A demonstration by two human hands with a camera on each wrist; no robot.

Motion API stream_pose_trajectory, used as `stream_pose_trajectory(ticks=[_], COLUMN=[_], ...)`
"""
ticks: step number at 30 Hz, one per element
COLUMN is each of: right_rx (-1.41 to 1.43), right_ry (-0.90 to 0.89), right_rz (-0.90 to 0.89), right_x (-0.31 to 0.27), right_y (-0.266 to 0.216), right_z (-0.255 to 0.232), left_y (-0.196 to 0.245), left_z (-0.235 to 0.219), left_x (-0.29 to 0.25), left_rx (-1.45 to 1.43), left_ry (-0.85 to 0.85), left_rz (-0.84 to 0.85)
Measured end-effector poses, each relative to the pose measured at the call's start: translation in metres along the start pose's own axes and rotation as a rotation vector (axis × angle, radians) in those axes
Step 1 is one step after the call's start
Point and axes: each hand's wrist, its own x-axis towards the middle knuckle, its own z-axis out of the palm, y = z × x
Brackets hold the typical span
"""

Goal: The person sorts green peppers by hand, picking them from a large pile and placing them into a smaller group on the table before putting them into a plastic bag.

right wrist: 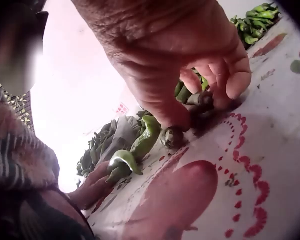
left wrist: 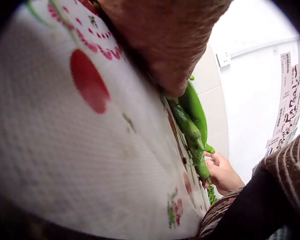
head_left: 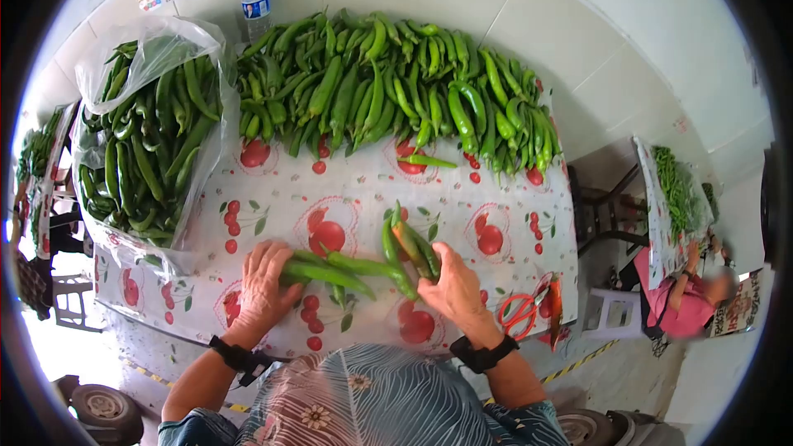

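Observation:
My left hand (head_left: 268,285) holds the ends of a few long green peppers (head_left: 330,271) low over the patterned tablecloth. The left wrist view shows these green peppers (left wrist: 192,125) poking out beyond the hand. To the right, my right hand (head_left: 454,287) grips a small bunch of peppers (head_left: 425,258) between thumb and fingers. One pepper (head_left: 403,239) in that bunch has an orange-brown side. The two bunches meet between the hands, one pepper's tip crossing the other bunch. In the right wrist view, the right hand's fingers (right wrist: 217,82) curl down around dark stem ends close to the cloth.
A wide heap of green peppers (head_left: 363,83) lines the table's back edge, with one loose pepper (head_left: 427,161) in front. At left stands a clear plastic bag (head_left: 216,149) full of peppers. A water bottle (head_left: 255,7) stands behind; red-handled scissors (head_left: 519,314) lie front right.

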Motion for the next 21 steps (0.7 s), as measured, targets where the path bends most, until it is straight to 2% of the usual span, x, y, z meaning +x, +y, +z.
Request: stream_pose_trajectory(ticks=[3,4,7,10,13,17,19,21], right_rx=[0.077,0.064,0.389,0.576,0.814,0.549,0.513,0.444], right_ry=[-0.127,-0.131,-0.187,-0.245,-0.170,0.089,0.197,0.253], right_rz=[0.192,0.159,0.167,0.222,0.291,0.186,0.091,0.092], right_x=[0.004,0.004,0.004,0.006,0.013,0.064,0.097,0.132], right_y=[0.004,0.008,0.024,0.019,0.002,0.000,-0.009,-0.014], right_z=[-0.005,-0.005,-0.006,-0.021,-0.040,-0.063,-0.072,-0.072], left_y=[-0.002,0.000,0.000,-0.001,-0.001,0.000,0.001,0.001], left_z=[0.002,0.000,-0.003,-0.003,-0.005,-0.009,-0.011,-0.010], left_x=[-0.001,-0.001,-0.001,0.000,0.001,0.003,0.004,0.004], left_rx=[-0.015,-0.019,-0.030,-0.045,-0.058,-0.058,-0.070,-0.064], left_ry=[-0.007,-0.009,-0.023,-0.010,-0.021,-0.038,-0.046,-0.039], left_rz=[-0.015,-0.020,-0.027,-0.015,-0.022,-0.029,-0.034,-0.031])
